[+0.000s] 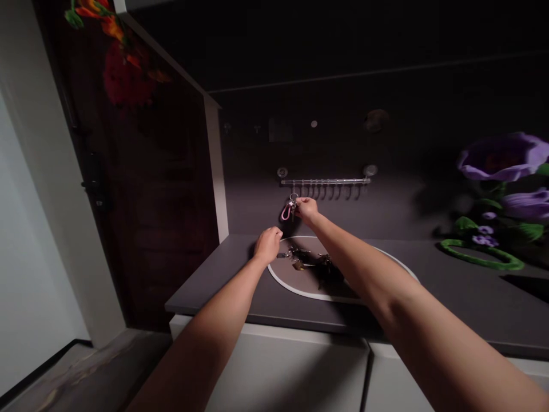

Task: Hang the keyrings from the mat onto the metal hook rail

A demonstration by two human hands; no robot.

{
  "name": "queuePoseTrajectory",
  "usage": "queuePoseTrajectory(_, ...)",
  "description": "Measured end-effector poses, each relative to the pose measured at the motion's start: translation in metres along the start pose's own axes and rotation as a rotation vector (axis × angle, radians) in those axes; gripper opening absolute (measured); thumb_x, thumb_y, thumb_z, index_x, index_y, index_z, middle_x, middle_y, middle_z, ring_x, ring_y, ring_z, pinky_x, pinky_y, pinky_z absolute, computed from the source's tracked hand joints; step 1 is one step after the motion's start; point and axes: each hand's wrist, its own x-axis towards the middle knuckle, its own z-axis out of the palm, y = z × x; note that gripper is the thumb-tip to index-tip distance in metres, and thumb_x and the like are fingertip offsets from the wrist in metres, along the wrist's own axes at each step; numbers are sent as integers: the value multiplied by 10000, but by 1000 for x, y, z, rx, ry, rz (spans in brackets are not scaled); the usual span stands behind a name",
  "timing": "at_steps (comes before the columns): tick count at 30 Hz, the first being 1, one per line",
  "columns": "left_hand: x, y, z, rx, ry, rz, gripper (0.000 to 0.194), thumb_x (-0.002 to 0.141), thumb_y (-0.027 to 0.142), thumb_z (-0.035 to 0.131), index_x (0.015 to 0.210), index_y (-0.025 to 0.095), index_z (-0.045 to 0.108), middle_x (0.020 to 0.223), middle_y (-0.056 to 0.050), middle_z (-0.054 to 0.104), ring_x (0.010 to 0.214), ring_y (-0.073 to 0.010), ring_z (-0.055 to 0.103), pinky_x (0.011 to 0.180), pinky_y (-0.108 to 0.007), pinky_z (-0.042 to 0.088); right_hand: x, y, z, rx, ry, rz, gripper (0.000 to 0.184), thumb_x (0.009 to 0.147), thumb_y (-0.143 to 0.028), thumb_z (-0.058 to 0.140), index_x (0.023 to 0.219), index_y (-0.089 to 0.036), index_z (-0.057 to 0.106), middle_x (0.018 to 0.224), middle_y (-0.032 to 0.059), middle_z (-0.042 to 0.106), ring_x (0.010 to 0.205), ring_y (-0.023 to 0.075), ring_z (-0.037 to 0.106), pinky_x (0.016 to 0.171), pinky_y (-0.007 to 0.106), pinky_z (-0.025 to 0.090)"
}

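Observation:
My right hand point(307, 210) is raised to the left end of a clear hook rail point(326, 182) on the back wall. Its fingers pinch a key ring point(294, 197) with a pink strap loop point(286, 212) dangling from it, close below the leftmost hooks. Whether the ring is on a hook I cannot tell. Lower and to the left, my left hand point(268, 244) has curled fingers over the left edge of a white-rimmed oval mat point(295, 289); anything inside them is hidden. Several bunches of keys point(300, 265) lie on the mat, partly in my right arm's shadow.
The dark countertop point(206, 280) sits on white cabinets point(283, 366), with a shelf overhead. At right stand purple artificial flowers point(501, 157) and a green ring point(480, 260). A dark door point(163, 217) is on the left, with orange flowers point(112, 27) above.

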Motion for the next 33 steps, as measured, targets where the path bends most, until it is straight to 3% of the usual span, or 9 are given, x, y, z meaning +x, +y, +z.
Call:
queuePoseTrajectory(14,-1,-3,0,-116,2,64,185,800,225,449,797,155,620,794,-54,614,747,-146,530,708,-258,390,-44,-12,-18,-34,-131,98,152,700,-3,501,616,-129,515,477,-35,484,432,36,446,521,173,409)
queuePoseTrajectory(21,-5,0,-6,-193,-90,72,153,746,205,510,763,138,646,756,-39,625,688,-122,523,660,-230,392,-77,-15,-35,-150,-360,106,31,730,-105,571,736,-133,560,654,21,602,581,84,564,602,215,449)
queuePoseTrajectory(24,-7,2,-10,-223,-151,62,165,738,218,521,767,128,657,737,-35,634,660,-118,522,641,-229,390,-87,-9,-46,-294,-444,21,43,741,-170,576,760,-131,573,694,31,617,600,85,556,616,214,444)
queuePoseTrajectory(30,-8,1,-15,-272,-256,49,184,720,242,549,787,120,670,740,-33,651,665,-119,538,654,-234,399,-98,7,-70,-900,-541,-345,133,762,-205,527,783,-131,635,760,45,655,673,114,557,653,216,402)
queuePoseTrajectory(33,-8,-1,-17,-291,-313,68,178,711,250,565,776,126,675,762,-35,660,705,-126,553,685,-240,406,-101,12,-76,-1112,-604,-441,178,780,-227,510,831,-148,662,844,59,677,749,133,580,688,214,390)
